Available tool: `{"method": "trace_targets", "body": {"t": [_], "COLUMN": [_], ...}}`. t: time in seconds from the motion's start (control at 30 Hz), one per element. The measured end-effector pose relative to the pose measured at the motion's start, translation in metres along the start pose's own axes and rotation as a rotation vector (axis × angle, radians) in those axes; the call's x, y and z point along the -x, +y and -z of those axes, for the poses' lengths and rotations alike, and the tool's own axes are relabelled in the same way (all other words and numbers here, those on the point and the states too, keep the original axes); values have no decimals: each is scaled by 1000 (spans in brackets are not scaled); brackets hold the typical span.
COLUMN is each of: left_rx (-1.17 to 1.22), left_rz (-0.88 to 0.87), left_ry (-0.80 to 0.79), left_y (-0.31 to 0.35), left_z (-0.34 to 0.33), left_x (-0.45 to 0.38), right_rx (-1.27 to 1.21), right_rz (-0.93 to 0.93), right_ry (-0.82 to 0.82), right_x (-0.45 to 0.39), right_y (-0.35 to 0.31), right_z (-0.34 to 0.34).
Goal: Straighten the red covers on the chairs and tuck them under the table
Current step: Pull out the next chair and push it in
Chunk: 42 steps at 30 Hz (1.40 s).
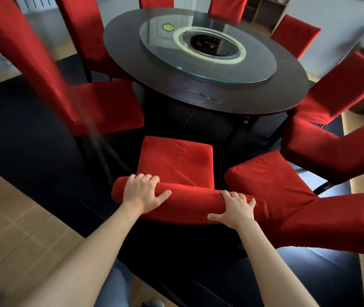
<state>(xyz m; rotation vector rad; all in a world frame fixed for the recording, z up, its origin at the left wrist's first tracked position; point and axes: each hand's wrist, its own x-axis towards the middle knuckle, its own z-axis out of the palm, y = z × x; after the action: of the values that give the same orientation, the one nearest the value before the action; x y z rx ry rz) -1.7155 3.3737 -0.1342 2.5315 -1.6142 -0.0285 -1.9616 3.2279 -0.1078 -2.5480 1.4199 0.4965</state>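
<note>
Chair (176,165) at lower centre of frame is draped in a red cover (189,201), smooth on the backrest top, lightly creased on the seat. Backrest top is gripped by left hand (144,192) & right hand (235,209), fingers curled over it. Seat is pointed at the round dark table (198,100) w/ glass turntable (207,48), ringed by other red-covered chairs. Dark rug (21,129) on pale tile floor (10,218).

A single wide-angle view looks forward and steeply down from the person's head, standing close behind the nearest red fabric-covered chair (176,173). It faces across that chair toward the round dark wooden table (198,96) with its glass turntable (207,47). Straight edges bow near the frame's borders.
</note>
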Motion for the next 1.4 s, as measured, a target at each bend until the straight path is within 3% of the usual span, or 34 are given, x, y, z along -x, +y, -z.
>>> {"method": "trace_targets", "body": {"t": [0.67, 0.93, 1.4], "left_rx": [51, 1, 37], "left_rz": [-88, -119, -221], "left_ry": [79, -17, 4], "left_y": [-25, -73, -116], "left_z": [1, 13, 18], "left_x": [-13, -44, -69], "right_rx": [-18, -78, -125], "right_rz": [-81, -149, -236], "right_ry": [38, 34, 33], "right_x": [0, -7, -15], "right_y": [-30, -78, -125], "right_z": [0, 2, 9]}}
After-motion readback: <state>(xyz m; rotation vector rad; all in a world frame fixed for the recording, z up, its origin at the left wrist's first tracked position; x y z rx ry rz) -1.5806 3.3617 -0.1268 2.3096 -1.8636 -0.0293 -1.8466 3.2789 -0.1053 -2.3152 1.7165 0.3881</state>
